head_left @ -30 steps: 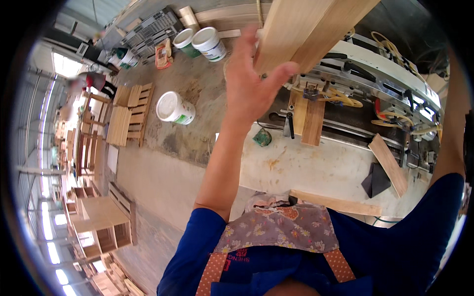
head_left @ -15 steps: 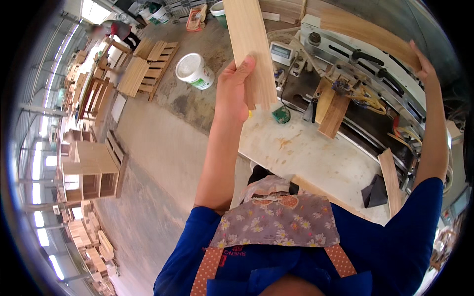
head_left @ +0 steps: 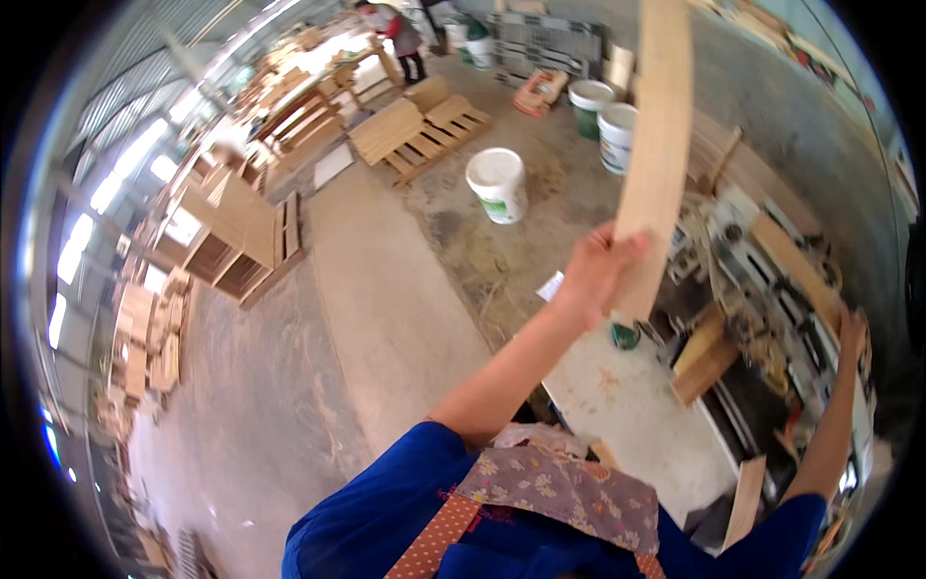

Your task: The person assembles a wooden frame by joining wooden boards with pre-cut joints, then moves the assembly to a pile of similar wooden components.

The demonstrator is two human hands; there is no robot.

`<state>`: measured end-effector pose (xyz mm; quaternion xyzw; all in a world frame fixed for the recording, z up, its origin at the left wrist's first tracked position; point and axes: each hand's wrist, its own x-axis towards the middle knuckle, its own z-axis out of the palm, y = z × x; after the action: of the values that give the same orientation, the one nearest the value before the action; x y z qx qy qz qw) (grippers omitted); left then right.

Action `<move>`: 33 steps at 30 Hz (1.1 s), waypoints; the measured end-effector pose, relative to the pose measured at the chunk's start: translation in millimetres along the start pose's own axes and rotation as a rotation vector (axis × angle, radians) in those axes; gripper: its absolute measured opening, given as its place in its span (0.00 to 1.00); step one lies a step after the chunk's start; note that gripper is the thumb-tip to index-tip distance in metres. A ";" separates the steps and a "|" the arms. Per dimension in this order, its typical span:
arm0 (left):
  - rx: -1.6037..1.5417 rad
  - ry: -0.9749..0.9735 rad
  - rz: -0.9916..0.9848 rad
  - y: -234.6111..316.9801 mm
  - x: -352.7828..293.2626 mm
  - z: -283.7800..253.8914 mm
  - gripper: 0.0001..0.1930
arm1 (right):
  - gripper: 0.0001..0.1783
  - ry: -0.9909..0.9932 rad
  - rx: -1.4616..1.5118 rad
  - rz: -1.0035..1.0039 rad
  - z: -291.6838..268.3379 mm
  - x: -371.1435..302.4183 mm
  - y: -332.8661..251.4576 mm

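Observation:
My left hand (head_left: 600, 275) grips a long pale wooden board (head_left: 658, 145) near its lower end, thumb lying across the face. The board points up and away from me, raised above the floor and the edge of the white worktable (head_left: 617, 415). On the right, my right hand (head_left: 853, 333) is closed at the near end of a second wooden board (head_left: 796, 270), which lies along the top of a metal woodworking machine (head_left: 752, 256). Its fingers are small and somewhat blurred. Short wood pieces (head_left: 704, 372) rest on the machine beside yellow hoses.
White buckets (head_left: 497, 188) and a green-and-white bucket (head_left: 588, 106) stand on the floor ahead. Farther off are a pallet with boards (head_left: 424, 135), a wooden cabinet (head_left: 227, 241) and a person (head_left: 395, 39). A loose wood strip (head_left: 745, 502) leans near my right arm.
The view has swung left, so the bench and machine sit farther right and lower. My left hand still holds its board, now tilted more to the right. My right hand stays at the second board's end.

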<state>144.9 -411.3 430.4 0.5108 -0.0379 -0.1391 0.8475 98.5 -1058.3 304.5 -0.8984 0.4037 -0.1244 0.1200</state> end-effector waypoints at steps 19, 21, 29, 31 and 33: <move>-0.383 -0.354 -0.192 -14.9 -40.9 10.0 0.16 | 0.45 -0.923 1.549 -0.547 -77.2 -425.3 -314.8; -0.324 -0.215 -0.156 -15.3 -46.8 15.5 0.16 | 0.44 -0.901 1.601 -0.550 -67.4 -428.4 -310.1; -0.543 -0.382 -0.278 -32.1 -81.4 4.7 0.17 | 0.39 -0.972 1.620 -0.541 -92.3 -459.9 -282.2; -0.633 -0.449 -0.277 -35.3 -77.5 6.3 0.16 | 0.39 -0.987 1.613 -0.526 -96.1 -456.6 -278.3; -0.700 -0.545 -0.351 -36.1 -71.8 8.5 0.16 | 0.39 -1.027 1.630 -0.478 -98.9 -452.1 -269.2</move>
<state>67.2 -414.8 408.3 0.1383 -0.1228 -0.4134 0.8916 -36.7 -554.5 425.3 -0.5437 -0.0980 0.0195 0.8333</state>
